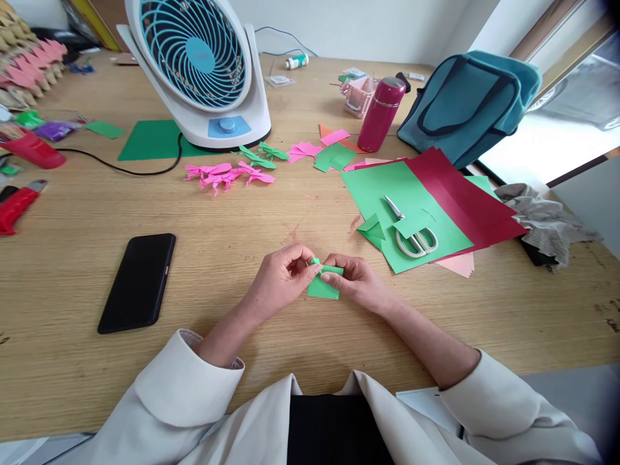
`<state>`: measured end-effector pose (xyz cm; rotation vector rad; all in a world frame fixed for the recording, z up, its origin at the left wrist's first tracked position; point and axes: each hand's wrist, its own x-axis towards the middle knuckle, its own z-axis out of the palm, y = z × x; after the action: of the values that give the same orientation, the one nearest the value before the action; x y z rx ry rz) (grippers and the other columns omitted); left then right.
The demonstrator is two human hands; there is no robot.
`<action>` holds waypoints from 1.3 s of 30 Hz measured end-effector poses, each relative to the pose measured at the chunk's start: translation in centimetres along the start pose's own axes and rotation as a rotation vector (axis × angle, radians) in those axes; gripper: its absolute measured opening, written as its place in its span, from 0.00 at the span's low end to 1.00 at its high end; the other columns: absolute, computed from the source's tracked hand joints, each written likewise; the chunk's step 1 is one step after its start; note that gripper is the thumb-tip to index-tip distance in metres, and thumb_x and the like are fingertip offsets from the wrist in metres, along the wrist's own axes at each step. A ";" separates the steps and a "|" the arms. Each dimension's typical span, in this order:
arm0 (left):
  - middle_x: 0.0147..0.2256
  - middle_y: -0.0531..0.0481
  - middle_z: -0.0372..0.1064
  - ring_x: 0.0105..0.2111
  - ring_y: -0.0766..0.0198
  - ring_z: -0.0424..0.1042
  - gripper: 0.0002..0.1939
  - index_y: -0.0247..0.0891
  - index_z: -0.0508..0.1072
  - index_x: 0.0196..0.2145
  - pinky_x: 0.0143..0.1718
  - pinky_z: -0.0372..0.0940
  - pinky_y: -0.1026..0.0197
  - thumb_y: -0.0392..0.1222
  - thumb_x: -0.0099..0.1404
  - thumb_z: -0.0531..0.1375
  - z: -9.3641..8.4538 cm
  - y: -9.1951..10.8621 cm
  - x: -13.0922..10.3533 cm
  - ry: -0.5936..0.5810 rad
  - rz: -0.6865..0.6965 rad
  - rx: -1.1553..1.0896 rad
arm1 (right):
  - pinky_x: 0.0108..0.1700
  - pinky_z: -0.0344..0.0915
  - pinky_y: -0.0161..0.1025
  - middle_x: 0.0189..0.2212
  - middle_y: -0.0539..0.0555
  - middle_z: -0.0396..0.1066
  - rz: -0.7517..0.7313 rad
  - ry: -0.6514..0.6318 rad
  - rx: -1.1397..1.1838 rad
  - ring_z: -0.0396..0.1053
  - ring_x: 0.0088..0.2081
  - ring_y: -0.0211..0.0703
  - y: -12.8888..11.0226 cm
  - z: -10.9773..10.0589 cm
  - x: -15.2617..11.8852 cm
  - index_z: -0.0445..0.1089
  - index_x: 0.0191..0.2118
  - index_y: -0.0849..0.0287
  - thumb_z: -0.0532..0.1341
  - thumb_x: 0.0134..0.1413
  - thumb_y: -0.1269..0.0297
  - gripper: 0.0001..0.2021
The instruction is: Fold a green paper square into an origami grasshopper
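A small piece of green paper (323,289), partly folded along its upper edge, is held between both hands above the table's front part. My left hand (283,278) pinches its upper left corner between thumb and fingers. From the other side my right hand (361,281) grips the paper's upper right part, thumb on top. Just right of the hands lies a folded green paper piece (372,231). Scissors (417,241) with white handles rest on a large green sheet (375,187), a small green slip partly covering them.
A black phone (138,282) lies to the left. Behind it stands a white and blue fan (198,58). Folded pink paper figures (227,175) and green ones (259,157) lie mid-table. Further right are a magenta bottle (382,115), a teal bag (467,106) and dark red sheets (458,200).
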<state>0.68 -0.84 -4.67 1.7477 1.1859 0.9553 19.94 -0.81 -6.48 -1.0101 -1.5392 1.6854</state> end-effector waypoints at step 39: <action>0.28 0.54 0.69 0.29 0.67 0.67 0.05 0.38 0.72 0.28 0.34 0.62 0.63 0.34 0.60 0.65 1.1 1.0 -0.8 0.133 0.089 -0.016 | 0.34 0.56 0.36 0.27 0.48 0.62 -0.252 0.225 -0.070 0.60 0.30 0.36 0.7 1.3 -0.2 0.67 0.29 0.58 0.66 0.57 0.59 0.12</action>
<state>1.81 -2.06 -4.32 1.7588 1.1882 1.1460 18.98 -1.69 -7.11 -0.9597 -1.5144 1.3083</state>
